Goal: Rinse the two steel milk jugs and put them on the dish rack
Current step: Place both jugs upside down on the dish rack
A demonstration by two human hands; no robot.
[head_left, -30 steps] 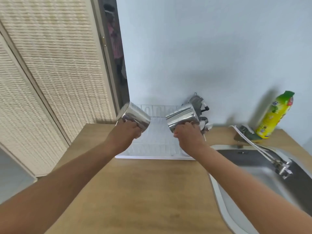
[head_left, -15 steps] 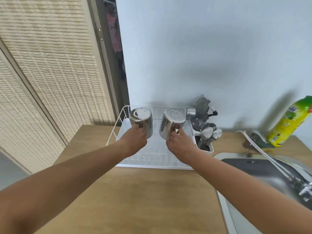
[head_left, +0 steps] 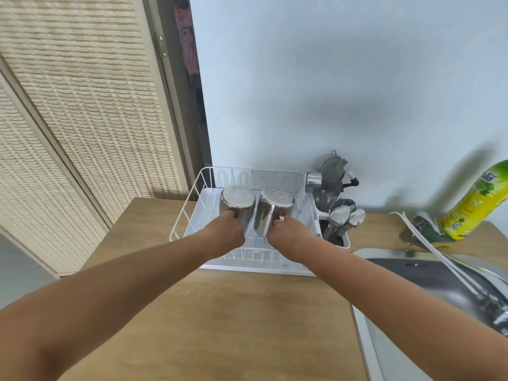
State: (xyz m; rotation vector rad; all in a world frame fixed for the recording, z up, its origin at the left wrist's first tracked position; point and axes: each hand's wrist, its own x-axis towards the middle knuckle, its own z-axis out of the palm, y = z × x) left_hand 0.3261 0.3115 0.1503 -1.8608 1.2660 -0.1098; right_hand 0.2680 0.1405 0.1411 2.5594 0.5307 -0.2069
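Step in hand was racking, the last one; rinse looked done, water drops showed on both upturned bases.

Left hand was closed on the left jug; right hand was closed on the right jug. Both jugs were inverted, mouths down, side by side over the middle of the rack, touching or nearly so; couldn't tell which. Right jug tilted slightly. Both hands gripped low on the jugs, near the mouths. Couldn't tell whether the rims had already landed on the rack floor; the hands hid that.

Rack sat on the tabletop against the wall, cutlery caddy on its right side, sink further right, soap bottle behind the sink.

Next move, my read: seat both rims flat between the wires, straighten the right jug, then open the fingers and pull back without knocking them into each other or into the caddy. Wet steel slips, so release only once they sit stable.
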